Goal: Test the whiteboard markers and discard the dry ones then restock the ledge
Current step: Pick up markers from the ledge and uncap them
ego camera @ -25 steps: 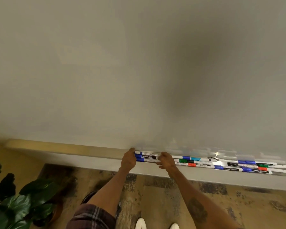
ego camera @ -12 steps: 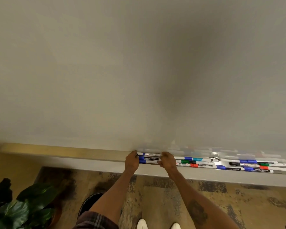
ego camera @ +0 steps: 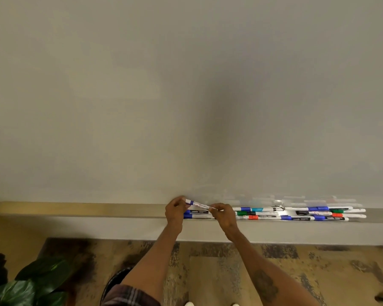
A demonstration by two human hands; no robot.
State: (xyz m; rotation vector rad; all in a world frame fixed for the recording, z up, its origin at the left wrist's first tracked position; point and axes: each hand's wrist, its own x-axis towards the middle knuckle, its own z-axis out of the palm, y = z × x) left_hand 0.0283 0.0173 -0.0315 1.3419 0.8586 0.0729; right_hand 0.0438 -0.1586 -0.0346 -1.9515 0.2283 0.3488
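The left stretch of the ledge [ego camera: 97, 209] is bare. Next along it, my left hand [ego camera: 174, 214] has its fingers curled round the blue-capped end of one marker [ego camera: 198, 204]. The marker is raised just above the ledge and tilts down toward my right hand [ego camera: 224, 216], whose fingertips pinch the other end of the white barrel.

I judge this to be the uncapping before a test stroke. To do it well, I'd keep the right pinch firm and draw the cap straight off along the barrel, without bending it. The cap should stay in the left hand so it can go back on. The stroke then goes on the whiteboard [ego camera: 252, 129] just above. That keeps it clear of the other markers [ego camera: 296, 214], which lie in rows along the ledge to the right, so none get knocked off.

Half a second ago both hands were down on the near end of those rows. Now this one marker has been lifted clear and tilted, and the rest lie as they did.
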